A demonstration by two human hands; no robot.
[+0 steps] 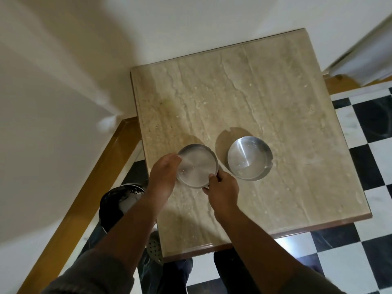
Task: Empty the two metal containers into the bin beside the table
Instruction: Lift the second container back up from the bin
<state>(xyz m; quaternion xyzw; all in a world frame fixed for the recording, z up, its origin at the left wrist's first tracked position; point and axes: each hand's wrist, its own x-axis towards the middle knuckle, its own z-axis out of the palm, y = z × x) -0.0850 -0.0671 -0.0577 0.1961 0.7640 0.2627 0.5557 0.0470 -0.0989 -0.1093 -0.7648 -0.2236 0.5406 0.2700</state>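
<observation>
Room: a corner with pale walls, a wooden skirting board point(89, 187) and a black-and-white checkered floor point(369, 187).
Worktop: a square beige stone worktop point(244, 98) with a reddish-brown edge.
Left container: a round, shallow metal container point(198, 165) near the worktop's left edge, seen from above, with a few pale specks inside.
Right container: a second metal container point(249, 160), notched at the rim, standing free just right of the first and apart from it.
Left hand: the left hand point(164, 175) closes its grip on the left container's left rim.
Right hand: the right hand point(222, 187) pinches the same container's near-right rim.
Bin: a dark round bin point(118, 204) on the floor left of the worktop, partly hidden by the left forearm.
</observation>
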